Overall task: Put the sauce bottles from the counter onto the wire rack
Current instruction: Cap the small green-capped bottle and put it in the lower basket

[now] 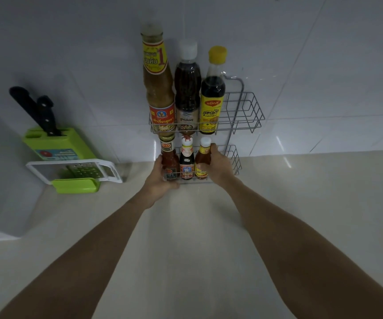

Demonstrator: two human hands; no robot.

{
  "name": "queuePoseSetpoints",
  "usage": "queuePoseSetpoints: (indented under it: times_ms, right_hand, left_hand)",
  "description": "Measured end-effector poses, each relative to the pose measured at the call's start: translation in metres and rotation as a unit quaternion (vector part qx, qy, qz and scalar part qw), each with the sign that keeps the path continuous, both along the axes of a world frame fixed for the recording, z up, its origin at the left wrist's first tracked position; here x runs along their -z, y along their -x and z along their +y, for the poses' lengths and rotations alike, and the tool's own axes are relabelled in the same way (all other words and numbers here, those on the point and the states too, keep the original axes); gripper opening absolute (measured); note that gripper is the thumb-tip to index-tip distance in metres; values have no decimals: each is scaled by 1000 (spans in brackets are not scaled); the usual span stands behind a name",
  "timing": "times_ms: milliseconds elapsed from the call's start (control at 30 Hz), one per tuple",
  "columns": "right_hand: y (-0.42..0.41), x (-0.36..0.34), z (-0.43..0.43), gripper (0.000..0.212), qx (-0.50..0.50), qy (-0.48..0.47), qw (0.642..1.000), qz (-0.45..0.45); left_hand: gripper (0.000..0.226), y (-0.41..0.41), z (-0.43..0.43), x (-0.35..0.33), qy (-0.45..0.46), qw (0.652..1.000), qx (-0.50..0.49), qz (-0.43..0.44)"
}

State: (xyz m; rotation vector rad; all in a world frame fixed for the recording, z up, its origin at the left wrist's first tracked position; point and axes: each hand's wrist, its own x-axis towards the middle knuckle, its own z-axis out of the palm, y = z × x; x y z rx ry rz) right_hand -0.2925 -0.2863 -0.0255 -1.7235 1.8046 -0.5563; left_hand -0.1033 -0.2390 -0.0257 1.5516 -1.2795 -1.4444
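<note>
Wire rack (245, 116) on the tiled wall holds six bottles, three on each shelf. On the lower shelf, the left hand (160, 178) wraps its fingers around the red sauce bottle (169, 161) at the left end, and the right hand (218, 164) closes on the small orange bottle (202, 157) at the right end, thumb across its yellow label. A dark bottle (186, 161) stands untouched between them. Beside the rack, a green knife block (57, 146) and a grater (80, 172) sit on the table (186, 249).
</note>
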Motion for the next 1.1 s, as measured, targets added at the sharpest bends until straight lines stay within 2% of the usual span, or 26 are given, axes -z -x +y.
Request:
queuePoseSetpoints:
  times_ms: [100,200,333,433,567,733,867,967,1100]
  right_hand:
    - [2,-2,6,65,-9,-27,999,-22]
    - [11,-12,19,72,-8,-22,999,-28]
    - [46,-25,44,60,24,114,991,-60]
    - [87,-27,74,53,92,181,976,-78]
    - [138,-6,119,56,129,136,982,-19]
    - [175,38,163,49,74,10,996,42]
    - [183,72,179,60,60,-71,992,83]
    - [184,88,182,59,73,-70,991,90]
    - [188,97,182,36,90,-30,992,78]
  left_hand:
    - [113,2,3,0,3,1000,-2,-21]
    - [106,13,17,-7,22,998,-21,-58]
    - [96,36,41,-13,66,991,-58,-99]
    - [90,60,57,-10,77,989,-22,-128]
    - [86,101,75,1,71,985,67,-139]
    - [81,153,89,24,2,980,162,-115]
    - [86,185,90,35,-17,977,182,-113]
    - [79,206,84,41,-5,972,188,-141]
    - [54,224,84,48,32,970,149,-190]
